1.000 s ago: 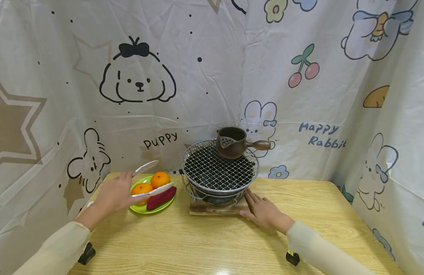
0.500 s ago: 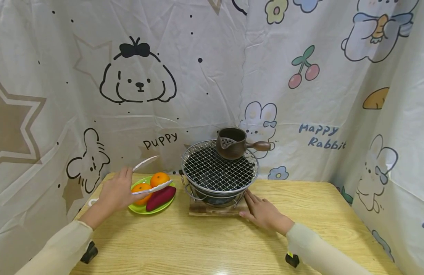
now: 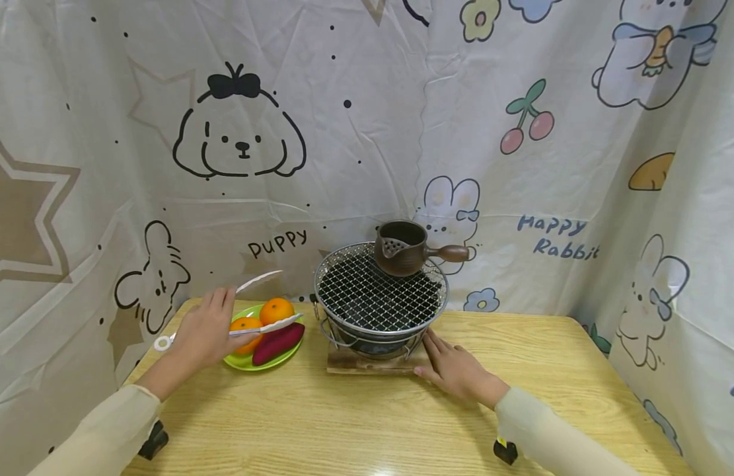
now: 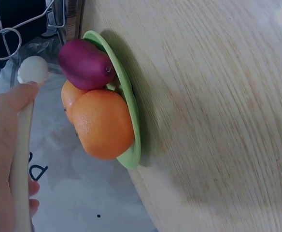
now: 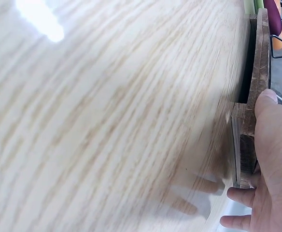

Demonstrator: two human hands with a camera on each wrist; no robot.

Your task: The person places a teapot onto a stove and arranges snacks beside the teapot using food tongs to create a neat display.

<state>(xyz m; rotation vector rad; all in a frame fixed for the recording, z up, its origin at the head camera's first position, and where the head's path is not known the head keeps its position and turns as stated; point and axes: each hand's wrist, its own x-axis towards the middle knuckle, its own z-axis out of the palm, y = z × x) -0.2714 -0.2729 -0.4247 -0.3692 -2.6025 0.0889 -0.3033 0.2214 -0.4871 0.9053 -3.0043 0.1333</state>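
White tongs (image 3: 256, 307) are gripped in the left hand (image 3: 203, 334), their two blades held apart, the lower blade lying over the front orange (image 3: 246, 329) and the upper blade raised above the plate (image 3: 242, 361). The left forearm is extended over the worktop (image 3: 372, 423) from the near left corner. The right hand (image 3: 456, 367) is laid flat with straight fingers against the wooden base (image 3: 372, 360) under the grill (image 3: 380, 297); nothing is held. The green plate, just left of the grill, contains two oranges and a purple sweet potato (image 3: 279, 343). A brown pot (image 3: 402, 246) with a side handle stands on the mesh at the grill's far edge.
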